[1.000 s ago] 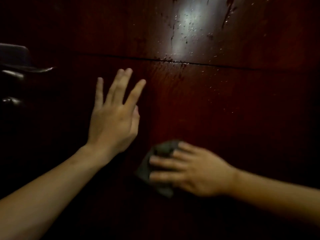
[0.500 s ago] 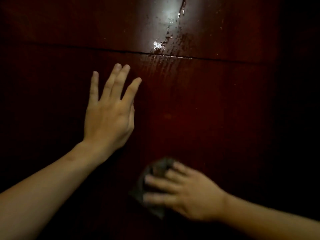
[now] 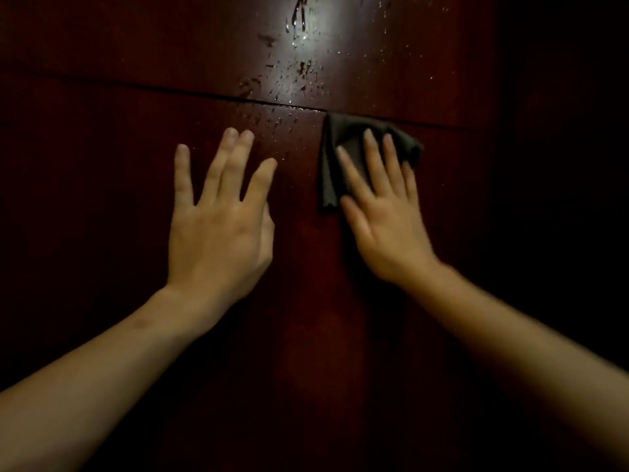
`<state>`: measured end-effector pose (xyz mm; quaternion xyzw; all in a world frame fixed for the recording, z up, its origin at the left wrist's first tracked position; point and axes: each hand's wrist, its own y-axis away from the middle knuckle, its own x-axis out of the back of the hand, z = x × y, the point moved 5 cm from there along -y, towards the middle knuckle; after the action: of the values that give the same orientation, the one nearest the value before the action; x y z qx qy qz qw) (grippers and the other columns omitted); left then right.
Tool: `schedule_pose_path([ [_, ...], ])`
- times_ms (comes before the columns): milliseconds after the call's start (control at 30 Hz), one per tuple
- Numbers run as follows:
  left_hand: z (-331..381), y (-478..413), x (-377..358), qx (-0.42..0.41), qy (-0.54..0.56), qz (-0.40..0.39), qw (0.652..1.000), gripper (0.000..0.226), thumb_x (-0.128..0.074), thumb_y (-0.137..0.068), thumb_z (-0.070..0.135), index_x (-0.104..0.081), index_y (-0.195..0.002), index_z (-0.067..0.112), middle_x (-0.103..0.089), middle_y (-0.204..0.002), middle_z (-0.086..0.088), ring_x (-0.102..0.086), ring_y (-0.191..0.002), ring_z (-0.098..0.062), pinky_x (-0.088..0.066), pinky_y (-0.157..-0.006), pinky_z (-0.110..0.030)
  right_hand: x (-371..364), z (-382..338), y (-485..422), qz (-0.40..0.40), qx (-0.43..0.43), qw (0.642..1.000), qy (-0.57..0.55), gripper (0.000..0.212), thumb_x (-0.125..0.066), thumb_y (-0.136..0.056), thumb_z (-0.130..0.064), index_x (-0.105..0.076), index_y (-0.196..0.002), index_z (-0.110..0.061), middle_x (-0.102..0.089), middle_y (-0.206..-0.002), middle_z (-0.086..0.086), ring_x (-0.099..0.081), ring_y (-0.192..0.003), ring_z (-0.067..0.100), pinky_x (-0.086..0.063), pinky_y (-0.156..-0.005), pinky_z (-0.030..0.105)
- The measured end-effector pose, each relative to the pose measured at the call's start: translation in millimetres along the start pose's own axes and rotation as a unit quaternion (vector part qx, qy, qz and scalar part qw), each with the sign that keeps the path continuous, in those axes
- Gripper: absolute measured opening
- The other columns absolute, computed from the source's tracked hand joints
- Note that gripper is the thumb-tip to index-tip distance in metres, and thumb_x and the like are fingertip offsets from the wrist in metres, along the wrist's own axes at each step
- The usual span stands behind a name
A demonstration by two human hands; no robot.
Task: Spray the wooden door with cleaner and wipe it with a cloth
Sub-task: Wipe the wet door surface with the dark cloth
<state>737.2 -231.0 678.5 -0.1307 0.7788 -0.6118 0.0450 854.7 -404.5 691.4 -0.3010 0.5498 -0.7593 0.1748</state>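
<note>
Many droplets (image 3: 303, 68) bead the dark reddish wooden door (image 3: 136, 148).

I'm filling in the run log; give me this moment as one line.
phase: wiping | right hand: flat on cloth below groove | left hand: open against door | droplets: unwiped above

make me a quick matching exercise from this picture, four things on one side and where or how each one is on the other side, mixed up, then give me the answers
Things:
1. left hand
2. right hand
3. cloth
4. spray droplets

States:
A. wet, mostly above the groove in the door
B. dark grey, its top edge at the groove
C. bare, fingers spread flat on the wood
D. pressing the cloth against the door

Pairs: 1-C, 2-D, 3-B, 4-A
</note>
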Motion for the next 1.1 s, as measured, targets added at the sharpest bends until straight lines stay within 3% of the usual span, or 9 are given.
schedule_pose_path([
  [133,37.2,6.9,-10.8,-0.046,0.006,-0.024,0.999,0.059,-0.042,-0.094,0.023,-0.044,-0.152,0.016,-0.027,-0.169,-0.015,-0.017,-0.161,-0.029,-0.01,-0.125,-0.067,-43.3,-44.4,162.7,-0.08,0.038,0.996,0.027,0.074,-0.042,-0.099,-0.047,-0.006,-0.163,-0.04,0.012,-0.172,0.004,-0.001,-0.158,0.033,-0.002,-0.125,0.05],
  [233,48.1,3.7,-13.1,-0.064,0.004,-0.032,0.997,0.061,-0.045,-0.092,0.017,-0.043,-0.153,0.014,-0.026,-0.169,-0.015,-0.017,-0.16,-0.029,-0.009,-0.124,-0.069,-58.7,-45.0,250.7,-0.147,0.09,0.983,0.068,0.071,-0.04,-0.1,-0.056,-0.013,-0.163,-0.039,0.005,-0.173,0.005,-0.005,-0.158,0.032,-0.013,-0.12,0.05],
  [300,57.3,-3.9,-13.7,-0.079,0.01,-0.033,0.996,0.062,-0.052,-0.09,0.016,-0.045,-0.152,0.015,-0.027,-0.169,-0.015,-0.019,-0.16,-0.03,-0.01,-0.124,-0.068,-56.0,-24.7,227.3,-0.164,0.064,0.983,0.049,0.072,-0.041,-0.099,-0.056,-0.01,-0.163,-0.04,0.008,-0.173,0.001,0.005,-0.159,0.028,-0.013,-0.121,0.05],
  [400,74.5,-22.3,-19.0,-0.082,0.016,-0.033,0.996,0.059,-0.055,-0.091,0.021,-0.048,-0.15,0.016,-0.031,-0.168,-0.016,-0.021,-0.159,-0.03,-0.01,-0.125,-0.068,-25.1,18.7,136.9,-0.081,-0.02,0.996,-0.006,0.068,-0.032,-0.103,-0.052,0.005,-0.16,-0.047,0.022,-0.17,-0.007,0.02,-0.157,0.021,0.001,-0.126,0.046],
  [600,110.4,-54.7,-33.7,-0.076,0.011,-0.028,0.997,0.058,-0.05,-0.096,0.027,-0.044,-0.153,0.017,-0.025,-0.17,-0.016,-0.015,-0.161,-0.03,-0.005,-0.125,-0.068,20.3,117.0,-17.3,-0.025,-0.116,0.993,-0.027,0.06,-0.028,-0.109,-0.045,-0.003,-0.163,-0.039,0.012,-0.173,-0.002,0.018,-0.157,0.019,0.009,-0.126,0.043],
  [733,132.8,-33.2,-48.2,-0.125,0.002,-0.039,0.991,0.062,-0.049,-0.097,0.03,-0.04,-0.157,0.017,-0.022,-0.17,-0.018,-0.013,-0.161,-0.032,-0.007,-0.125,-0.066,2.2,113.1,56.7,0.0,-0.141,0.99,-0.019,0.061,-0.026,-0.108,-0.044,0.0,-0.163,-0.039,0.009,-0.173,-0.002,0.014,-0.158,0.02,0.006,-0.127,0.044],
  [900,149.2,-24.7,-53.2,-0.16,-0.006,-0.051,0.986,0.06,-0.05,-0.093,0.032,-0.049,-0.152,0.018,-0.03,-0.168,-0.017,-0.019,-0.159,-0.037,-0.009,-0.124,-0.07,-36.2,88.6,253.9,-0.123,-0.135,0.983,-0.001,0.061,-0.017,-0.108,-0.052,0.004,-0.163,-0.038,0.019,-0.171,-0.005,0.012,-0.158,0.024,0.01,-0.124,0.037],
  [1000,153.6,-27.2,-53.3,-0.152,-0.009,-0.049,0.987,0.058,-0.046,-0.094,0.032,-0.05,-0.15,0.018,-0.031,-0.167,-0.017,-0.02,-0.158,-0.037,-0.008,-0.123,-0.071,-30.9,96.9,231.8,-0.154,-0.153,0.975,-0.04,0.059,-0.01,-0.105,-0.059,0.019,-0.156,-0.052,0.034,-0.165,-0.014,0.026,-0.155,0.018,0.019,-0.124,0.035],
  [1100,152.9,-23.9,-57.6,-0.151,-0.022,-0.05,0.987,0.059,-0.052,-0.095,0.032,-0.047,-0.152,0.018,-0.028,-0.168,-0.017,-0.018,-0.159,-0.037,-0.007,-0.123,-0.072,-12.0,116.4,140.5,-0.078,-0.134,0.986,-0.062,0.06,-0.019,-0.106,-0.054,0.017,-0.155,-0.053,0.033,-0.165,-0.013,0.03,-0.153,0.014,0.022,-0.121,0.035],
])
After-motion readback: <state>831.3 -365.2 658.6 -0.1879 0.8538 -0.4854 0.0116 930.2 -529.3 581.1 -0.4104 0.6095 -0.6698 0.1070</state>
